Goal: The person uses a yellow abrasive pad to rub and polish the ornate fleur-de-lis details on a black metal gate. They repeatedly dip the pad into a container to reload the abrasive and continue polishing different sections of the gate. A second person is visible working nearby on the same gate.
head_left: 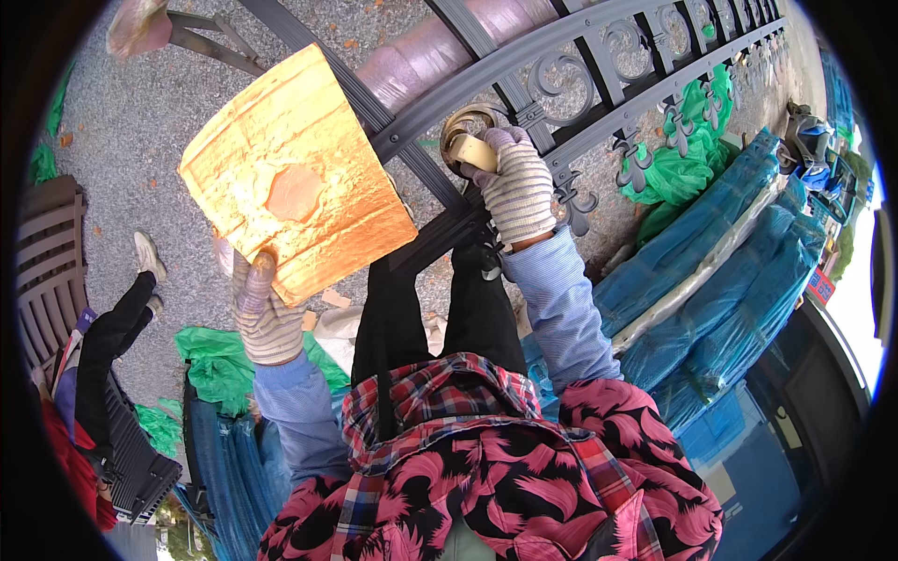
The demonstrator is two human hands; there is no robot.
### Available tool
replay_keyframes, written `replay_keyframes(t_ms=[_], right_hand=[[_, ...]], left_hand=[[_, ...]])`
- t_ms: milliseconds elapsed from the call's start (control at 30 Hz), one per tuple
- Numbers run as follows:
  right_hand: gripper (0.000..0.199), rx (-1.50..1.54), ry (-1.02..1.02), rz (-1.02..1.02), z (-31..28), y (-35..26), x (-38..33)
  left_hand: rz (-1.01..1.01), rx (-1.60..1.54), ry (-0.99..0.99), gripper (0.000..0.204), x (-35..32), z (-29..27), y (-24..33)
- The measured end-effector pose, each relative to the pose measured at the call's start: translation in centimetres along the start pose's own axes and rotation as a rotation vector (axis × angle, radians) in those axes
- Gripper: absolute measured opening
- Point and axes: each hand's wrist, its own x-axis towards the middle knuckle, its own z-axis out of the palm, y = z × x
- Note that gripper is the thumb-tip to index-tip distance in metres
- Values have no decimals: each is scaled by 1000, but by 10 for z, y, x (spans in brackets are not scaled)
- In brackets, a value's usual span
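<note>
My left hand (262,313) grips the near corner of a flat, roughly square piece of board (327,178), its thumb on top. Bright gold-orange colour coats the board's creased face, with a duller worn patch near the middle. In my right hand (517,192) is a small cream-coloured block (472,152), its fingers closed around it; its exact kind is hard to tell. The block is at a bronze-toned ring (460,120) on a dark metal fence panel (524,84) with scrolls and pointed finials. Both hands wear striped, stained work gloves.
Blue-wrapped bundles (730,271) lie to the right, and green plastic wrap (687,140) bunches near the finials. A plastic-wrapped roll (440,56) lies beyond the fence. At left is another person (117,346) beside dark slatted panels (51,252). The ground (122,140) is grey and rough.
</note>
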Motion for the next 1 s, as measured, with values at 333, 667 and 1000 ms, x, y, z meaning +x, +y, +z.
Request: replay_keyframes(t_ms=[333, 667, 1000], right_hand=[[47, 192, -4, -180, 9, 1, 12], [45, 204, 17, -9, -5, -1, 0], [44, -23, 88, 168, -19, 8, 4]], left_hand=[[-31, -50, -43, 69, -3, -12, -6], [10, -14, 15, 58, -5, -4, -10], [-102, -87, -43, 62, -1, -6, -15]])
